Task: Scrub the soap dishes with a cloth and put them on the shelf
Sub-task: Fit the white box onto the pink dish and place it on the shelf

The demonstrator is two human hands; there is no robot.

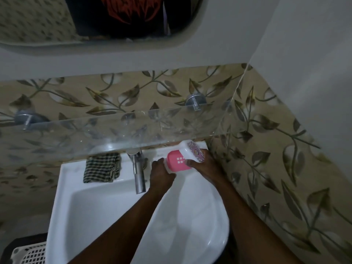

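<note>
Head view: both hands grip one soap dish (181,159) above the back right corner of the white sink (62,187), just under the front edge of the glass shelf (114,130). The dish is tilted, its pink part towards the camera, its white part with a patterned face behind. The left hand (162,174) has its fingers closed on the dish's lower left edge; the right hand (202,164) has its fingers wrapped round the right side, thumb on the pink face. A checked cloth (102,167) lies bunched on the sink's back ledge, left of the chrome tap (138,168), apart from both hands. A white basket (28,254) shows at lower left.
</note>
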